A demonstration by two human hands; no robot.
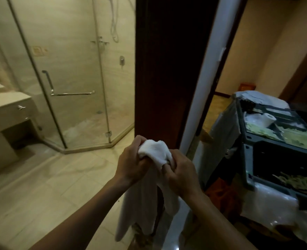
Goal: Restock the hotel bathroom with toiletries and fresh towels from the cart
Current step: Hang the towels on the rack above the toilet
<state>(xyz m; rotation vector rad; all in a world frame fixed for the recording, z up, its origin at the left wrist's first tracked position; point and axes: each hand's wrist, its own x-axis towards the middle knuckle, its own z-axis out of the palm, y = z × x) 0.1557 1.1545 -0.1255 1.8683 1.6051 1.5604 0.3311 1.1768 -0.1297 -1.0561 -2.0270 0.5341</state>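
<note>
The cart (275, 150) stands at the right, outside the bathroom doorway, with clear plastic sheeting draped over its sides. The towel (154, 148), 1 white cloth, is in front of the person at the threshold. Its upper end is bunched between both hands and the rest hangs freely below the wrists, clear of the tiled floor. Judged from the drape, it is light, soft and fully limp, with no stiffness to hold a fold unaided. It is not fragile and its pile should not slip, but any loose length will trail or snag. The recommended hold is at 2 corners or along 1 edge, so that the cloth opens flat for folding or hanging. The left hand (131, 165) is closed around the left side of the bunched end, fingers curled into the cloth. The right hand (181, 174) grips the right side, fingers likewise wrapped in the fabric. The 2 hands are close together. On the cart, the top tray (246, 134) is divided into several compartments. One compartment near the far end holds 1 toilet roll (267, 117) lying tilted. The others hold pale greenish contents too blurred to identify. A dark lower bin (250, 170) holds similar unclear items.
</note>
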